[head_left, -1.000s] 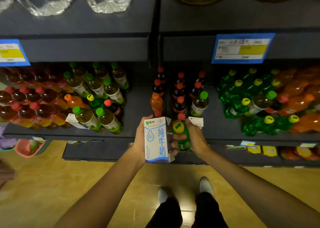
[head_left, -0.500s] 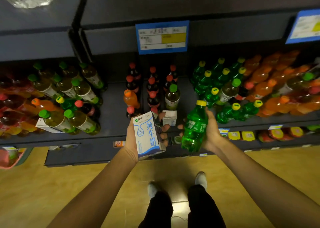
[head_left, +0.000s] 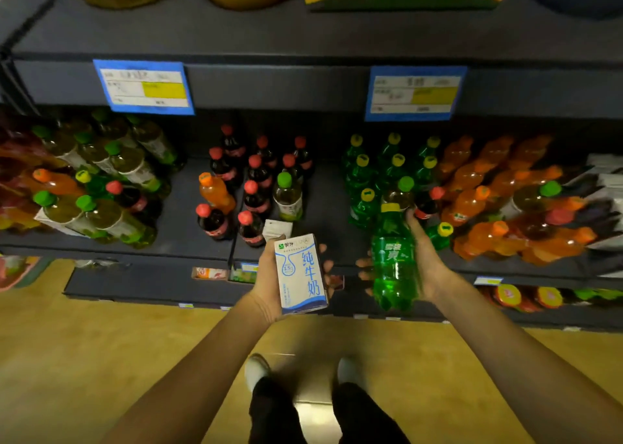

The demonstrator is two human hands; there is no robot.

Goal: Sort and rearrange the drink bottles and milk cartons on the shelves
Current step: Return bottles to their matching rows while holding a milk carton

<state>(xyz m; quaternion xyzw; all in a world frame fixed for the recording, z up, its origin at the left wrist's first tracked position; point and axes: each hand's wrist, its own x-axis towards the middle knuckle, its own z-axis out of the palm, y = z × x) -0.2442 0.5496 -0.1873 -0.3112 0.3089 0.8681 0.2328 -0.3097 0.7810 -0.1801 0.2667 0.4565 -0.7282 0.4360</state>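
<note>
My left hand [head_left: 269, 280] grips a white and blue milk carton [head_left: 301, 273] upright in front of the shelf edge. My right hand [head_left: 425, 265] holds a green soda bottle [head_left: 392, 261] with a yellow cap, tilted slightly, just in front of the group of green bottles [head_left: 387, 170] on the shelf [head_left: 175, 221]. Another milk carton [head_left: 277, 229] stands on the shelf behind the one I hold. Dark cola bottles [head_left: 256, 177] with red caps fill the shelf's middle.
Tea bottles [head_left: 101, 174] with green caps crowd the left, orange soda bottles [head_left: 499, 191] the right. Blue price tags [head_left: 145, 86] hang on the upper shelf's front. A lower shelf [head_left: 151, 278] juts out near the floor. My feet [head_left: 303, 373] stand on yellow flooring.
The view has swung right along the shelf. My right hand has carried the green bottle rightward and up toward the green bottle group. The left hand keeps the carton.
</note>
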